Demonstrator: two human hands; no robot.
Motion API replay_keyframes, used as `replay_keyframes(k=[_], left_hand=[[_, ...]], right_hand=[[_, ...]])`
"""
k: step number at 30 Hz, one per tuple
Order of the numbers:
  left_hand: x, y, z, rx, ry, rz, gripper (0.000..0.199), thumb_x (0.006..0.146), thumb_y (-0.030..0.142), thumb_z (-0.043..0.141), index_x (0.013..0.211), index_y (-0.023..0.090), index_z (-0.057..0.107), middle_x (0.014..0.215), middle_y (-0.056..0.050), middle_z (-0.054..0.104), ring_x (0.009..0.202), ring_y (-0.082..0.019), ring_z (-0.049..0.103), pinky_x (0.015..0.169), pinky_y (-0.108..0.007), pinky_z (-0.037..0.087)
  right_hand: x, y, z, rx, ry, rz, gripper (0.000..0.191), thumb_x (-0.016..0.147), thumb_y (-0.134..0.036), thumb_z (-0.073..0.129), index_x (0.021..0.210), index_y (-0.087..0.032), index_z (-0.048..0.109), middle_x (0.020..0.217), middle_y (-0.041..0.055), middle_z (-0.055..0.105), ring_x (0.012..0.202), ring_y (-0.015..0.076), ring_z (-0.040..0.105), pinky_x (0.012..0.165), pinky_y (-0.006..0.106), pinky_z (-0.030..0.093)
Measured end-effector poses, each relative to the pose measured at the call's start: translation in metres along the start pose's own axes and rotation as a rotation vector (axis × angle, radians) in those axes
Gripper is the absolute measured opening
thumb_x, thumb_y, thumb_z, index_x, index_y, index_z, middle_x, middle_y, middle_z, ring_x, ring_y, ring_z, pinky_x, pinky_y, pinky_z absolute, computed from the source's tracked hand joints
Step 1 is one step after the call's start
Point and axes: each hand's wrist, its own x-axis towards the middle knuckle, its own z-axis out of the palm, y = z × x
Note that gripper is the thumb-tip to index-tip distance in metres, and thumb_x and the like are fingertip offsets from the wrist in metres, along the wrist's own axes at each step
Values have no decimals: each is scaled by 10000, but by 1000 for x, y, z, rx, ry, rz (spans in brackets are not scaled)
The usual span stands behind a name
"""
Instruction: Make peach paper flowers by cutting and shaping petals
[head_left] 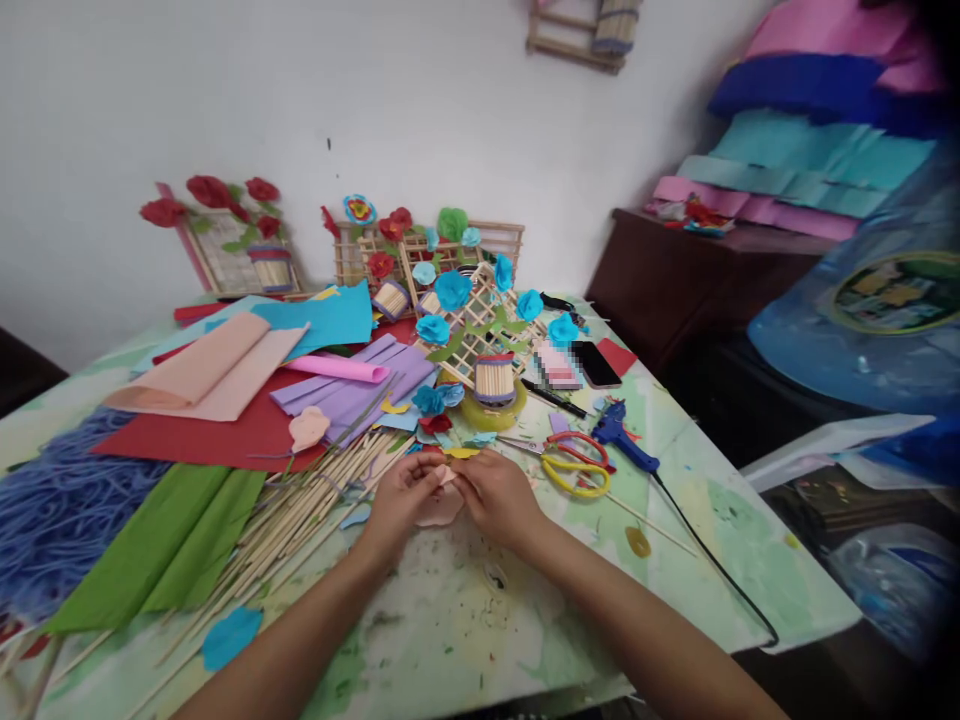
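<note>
Both my hands meet over the near middle of the table, pinching a piece of pale pink crepe paper [445, 475] between thumbs and fingers. My left hand [409, 490] grips it from the left, and my right hand [495, 495] from the right. Below the fingers lies another pale pink paper piece [439, 508]; whether it joins the held one, I cannot tell. Thin wooden sticks [300, 510] lie left of my left hand. Past my right hand are scissors [577, 470] with red and yellow handles. Yellow and blue paper scraps sit just beyond my fingertips.
A blue glue gun [622, 435] with a black cord lies at right, near a phone [596, 364]. Stick lattices with blue paper flowers [454, 290] stand at the back. Crepe sheets, green paper [161, 550] and blue yarn [52, 510] cover the left. A large water bottle [862, 300] stands beyond the right edge.
</note>
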Motion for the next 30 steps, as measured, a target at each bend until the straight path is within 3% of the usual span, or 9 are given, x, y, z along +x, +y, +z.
replay_keyframes(k=[4,11,17,24,30], left_hand=[[-2,-2,4,75,-73,5,287,647,367,717,801,135,649,717,-18,636,631,-119,569,615,-228,453],[-9,-3,12,165,-149,-11,346,627,410,723,835,150,630,692,-18,632,604,-132,566,513,-213,406],[-7,-4,12,165,-182,2,357,626,365,734,901,161,633,788,-41,663,703,-159,602,612,-240,451],[-4,-4,5,312,-104,118,243,681,385,675,734,148,670,684,-26,651,655,-154,578,624,-241,430],[-7,-5,3,287,-75,138,233,657,371,684,689,141,671,623,-18,632,574,-140,546,549,-232,394]], right_hand=[[-5,7,8,281,77,122,205,842,-178,482,915,-197,673,911,48,692,831,169,595,765,284,434],[-9,20,29,849,249,371,158,710,-201,564,815,-190,681,779,27,708,706,172,636,670,291,505],[-12,22,30,826,270,304,179,716,-178,547,838,-186,679,812,36,708,729,166,637,690,291,506],[-18,21,31,661,256,201,176,755,-209,553,891,-183,661,813,35,674,722,151,593,675,267,475],[-18,26,36,903,228,178,168,769,-306,560,856,-179,625,842,42,659,760,164,596,719,293,475]])
